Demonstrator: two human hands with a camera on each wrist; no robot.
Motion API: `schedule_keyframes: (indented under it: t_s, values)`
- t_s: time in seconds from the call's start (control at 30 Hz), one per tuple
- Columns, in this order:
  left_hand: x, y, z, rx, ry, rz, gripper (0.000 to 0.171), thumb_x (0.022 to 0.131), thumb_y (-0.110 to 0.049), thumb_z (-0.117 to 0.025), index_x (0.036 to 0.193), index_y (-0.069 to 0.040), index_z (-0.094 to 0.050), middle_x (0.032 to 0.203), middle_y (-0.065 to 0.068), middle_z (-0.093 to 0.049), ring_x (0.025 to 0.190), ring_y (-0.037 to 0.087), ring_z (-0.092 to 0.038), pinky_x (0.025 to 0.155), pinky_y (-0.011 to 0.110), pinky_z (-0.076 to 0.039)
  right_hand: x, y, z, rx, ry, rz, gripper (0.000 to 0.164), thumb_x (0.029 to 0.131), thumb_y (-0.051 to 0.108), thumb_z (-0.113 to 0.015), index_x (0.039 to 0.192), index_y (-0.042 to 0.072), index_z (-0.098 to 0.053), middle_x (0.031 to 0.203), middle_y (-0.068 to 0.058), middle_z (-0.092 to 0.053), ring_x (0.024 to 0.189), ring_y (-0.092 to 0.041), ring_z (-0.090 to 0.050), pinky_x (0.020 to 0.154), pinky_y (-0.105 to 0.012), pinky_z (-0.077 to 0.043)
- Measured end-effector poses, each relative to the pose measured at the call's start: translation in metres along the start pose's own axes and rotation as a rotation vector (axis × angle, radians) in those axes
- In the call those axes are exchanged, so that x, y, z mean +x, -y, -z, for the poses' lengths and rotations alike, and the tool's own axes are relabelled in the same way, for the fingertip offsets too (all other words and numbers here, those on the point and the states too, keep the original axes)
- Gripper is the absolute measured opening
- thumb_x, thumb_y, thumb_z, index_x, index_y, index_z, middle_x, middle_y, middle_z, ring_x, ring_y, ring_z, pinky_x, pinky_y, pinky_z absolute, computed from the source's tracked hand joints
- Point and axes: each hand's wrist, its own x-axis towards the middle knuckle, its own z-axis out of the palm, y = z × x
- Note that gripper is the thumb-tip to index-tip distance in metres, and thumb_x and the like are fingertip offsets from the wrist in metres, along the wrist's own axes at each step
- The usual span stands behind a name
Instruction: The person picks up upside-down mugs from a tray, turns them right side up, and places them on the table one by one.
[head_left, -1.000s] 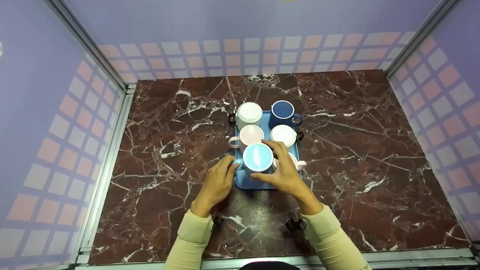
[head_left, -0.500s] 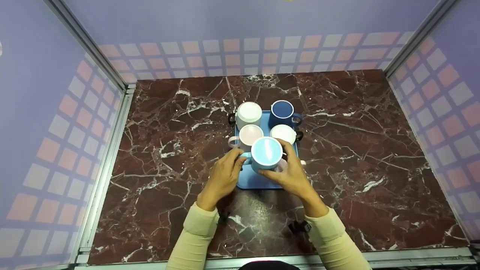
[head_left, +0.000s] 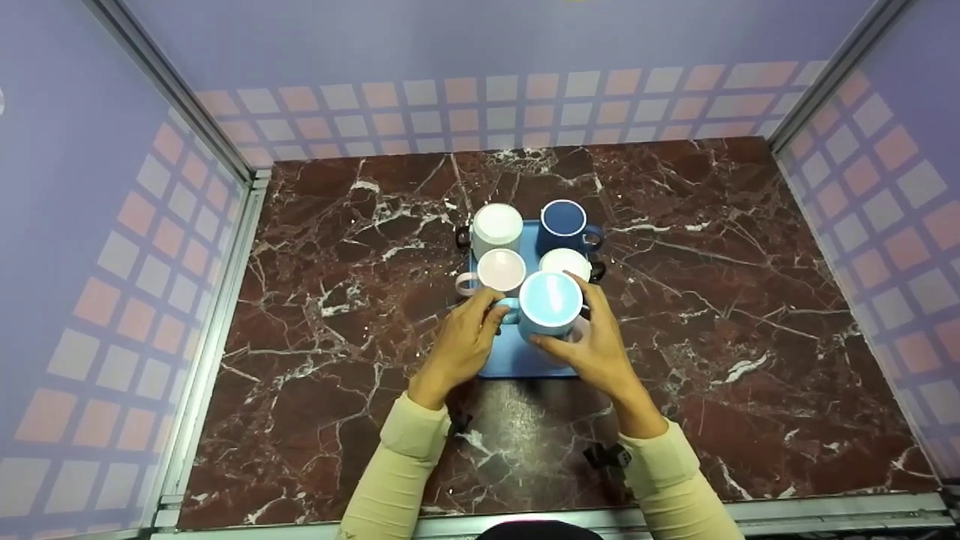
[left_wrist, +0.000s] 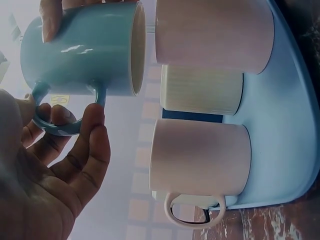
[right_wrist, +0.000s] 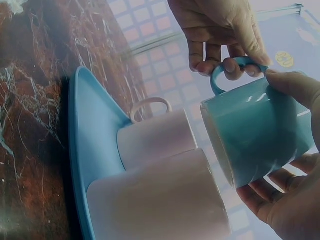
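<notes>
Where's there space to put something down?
On the tray, the front left is bare, before the left pink mug. So is the table between tray and right wall. Crowded: around the white mugs, and under the light blue mug.

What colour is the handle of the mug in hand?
The handle is turquoise blue, clearest in the left wrist view.

Passable over the desk either side of the blue tray, up to the lilac walls. Blocked along the tray's left by a far white mug and a pale pink mug, along its right by a navy mug and a middle white mug. Obstructed above the near-right pink mug by the light blue mug, between left grip and right grip.
</notes>
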Motion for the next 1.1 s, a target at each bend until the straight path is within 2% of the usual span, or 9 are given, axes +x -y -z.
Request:
schedule_keyframes:
  t_s: [0.03, 0.23, 0.47, 0.77, 0.9, 1.0, 1.1]
  values:
    - [0.001, 0.000, -0.001, -0.004, 0.000, -0.003, 0.018, 0.102, -0.033, -0.046, 0.101, -0.018, -0.056, 0.078, -0.007, -0.054, 0.069, 0.003, -0.054, 0.062, 0.023, -0.045, 0.000, -0.005, 0.001, -0.009, 0.000, 0.000, 0.097, 0.063, 0.028, -0.092, 0.144, 0.009, -0.042, 0.129, -0.008, -0.051, 0.119, -0.022, -0.049, 0.103, -0.047, -0.037]
    - [0.003, -0.002, -0.002, -0.039, 0.006, -0.017, 0.016, 0.102, -0.030, -0.047, 0.100, -0.017, -0.056, 0.077, -0.006, -0.053, 0.068, 0.004, -0.053, 0.061, 0.023, -0.045, 0.001, 0.000, 0.003, -0.010, -0.002, -0.051, 0.089, 0.062, 0.018, -0.093, 0.138, 0.007, -0.048, 0.128, -0.014, -0.050, 0.119, -0.027, -0.049, 0.105, -0.047, -0.035]
    - [0.004, -0.002, -0.004, -0.033, 0.012, -0.020, 0.017, 0.102, -0.032, -0.045, 0.100, -0.017, -0.055, 0.079, -0.007, -0.052, 0.069, 0.004, -0.052, 0.062, 0.023, -0.045, 0.000, 0.030, 0.011, 0.016, 0.037, -0.087, 0.083, 0.065, 0.010, -0.089, 0.136, -0.001, -0.046, 0.130, -0.019, -0.054, 0.121, -0.031, -0.051, 0.105, -0.050, -0.036]
    - [0.000, -0.003, -0.002, -0.057, -0.003, 0.001, 0.016, 0.102, -0.030, -0.047, 0.100, -0.017, -0.056, 0.079, -0.005, -0.053, 0.068, 0.005, -0.053, 0.061, 0.023, -0.045, 0.000, 0.027, 0.009, 0.069, 0.049, -0.123, 0.086, 0.064, 0.013, -0.091, 0.137, 0.004, -0.046, 0.131, -0.013, -0.057, 0.120, -0.024, -0.053, 0.104, -0.047, -0.039]
    - [-0.003, -0.002, -0.002, -0.035, -0.001, -0.009, 0.018, 0.102, -0.032, -0.045, 0.104, -0.017, -0.055, 0.080, -0.006, -0.053, 0.069, 0.004, -0.052, 0.060, 0.023, -0.045, -0.001, 0.026, 0.008, 0.101, 0.041, -0.129, 0.086, 0.062, 0.012, -0.092, 0.135, 0.003, -0.048, 0.130, -0.013, -0.057, 0.119, -0.024, -0.053, 0.101, -0.049, -0.042]
    - [-0.006, -0.001, -0.001, -0.016, 0.000, -0.025, 0.020, 0.102, -0.035, -0.046, 0.109, -0.018, -0.055, 0.085, -0.005, -0.055, 0.072, 0.006, -0.053, 0.063, 0.025, -0.048, -0.001, 0.026, 0.007, 0.098, 0.030, -0.129, 0.085, 0.062, 0.012, -0.092, 0.134, 0.003, -0.049, 0.129, -0.013, -0.059, 0.118, -0.024, -0.054, 0.101, -0.048, -0.042]
    - [-0.008, 0.000, -0.001, -0.001, -0.002, -0.041, 0.025, 0.101, -0.037, -0.048, 0.117, -0.020, -0.055, 0.099, -0.004, -0.058, 0.078, 0.007, -0.056, 0.067, 0.025, -0.051, -0.001, 0.026, 0.007, 0.087, 0.023, -0.128, 0.084, 0.062, 0.014, -0.092, 0.135, 0.005, -0.050, 0.128, -0.012, -0.059, 0.117, -0.024, -0.054, 0.102, -0.048, -0.040]
